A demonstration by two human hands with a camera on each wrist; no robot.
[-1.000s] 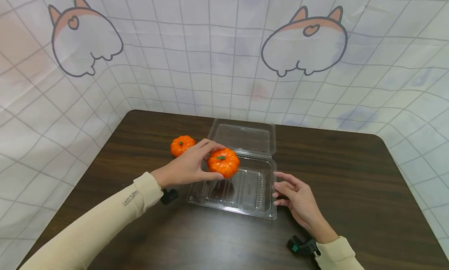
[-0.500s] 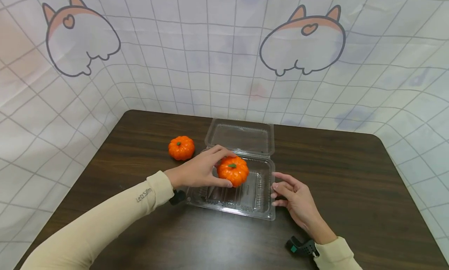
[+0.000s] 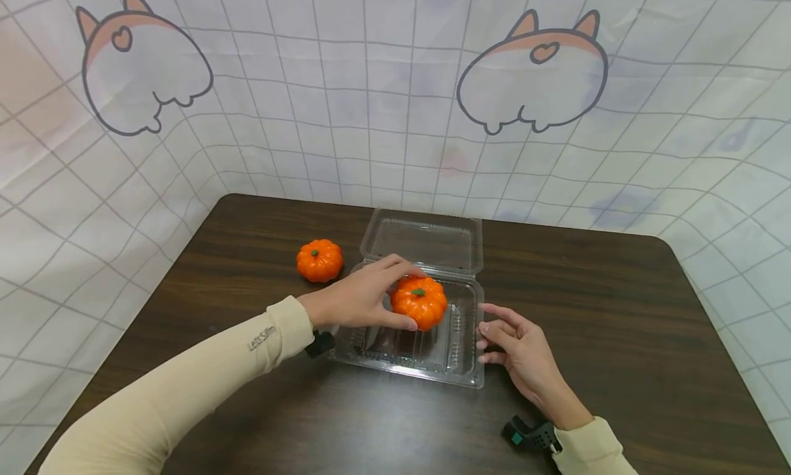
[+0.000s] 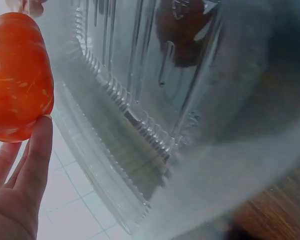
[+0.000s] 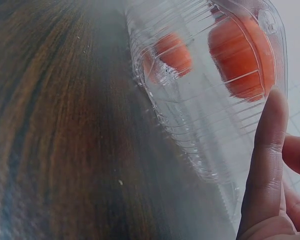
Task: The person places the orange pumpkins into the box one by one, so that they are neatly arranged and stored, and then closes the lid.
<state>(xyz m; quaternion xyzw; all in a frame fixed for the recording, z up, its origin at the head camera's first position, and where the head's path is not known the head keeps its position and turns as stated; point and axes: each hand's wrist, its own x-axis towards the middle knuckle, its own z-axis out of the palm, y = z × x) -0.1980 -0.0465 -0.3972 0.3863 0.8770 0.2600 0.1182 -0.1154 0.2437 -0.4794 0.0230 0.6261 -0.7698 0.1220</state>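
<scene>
Two orange pumpkins and a clear plastic clamshell container (image 3: 395, 366) with its lid (image 3: 426, 245) folded back are on view. My left hand (image 3: 364, 296) grips one pumpkin (image 3: 419, 302) by its sides, thumb in front and fingers behind, over the container's base. In the left wrist view this pumpkin (image 4: 20, 75) sits against my fingertips, above the ridged floor. My right hand (image 3: 519, 348) has its fingertips at the container's right rim. The right wrist view shows a straight finger (image 5: 270, 140) against the rim, with both pumpkins seen through the clear wall. The other pumpkin (image 3: 319, 260) rests on the table left of the container.
A dark wood-grain table (image 3: 605, 303) lies beneath everything. Behind and at the sides hangs a white grid-patterned cloth (image 3: 346, 104) with cartoon animal prints. Black devices (image 3: 531, 434) are strapped at both wrists.
My left hand has carried its pumpkin to the right and slightly nearer, further over the container's base. My right hand stays at the rim. The other pumpkin and the container hold their places.
</scene>
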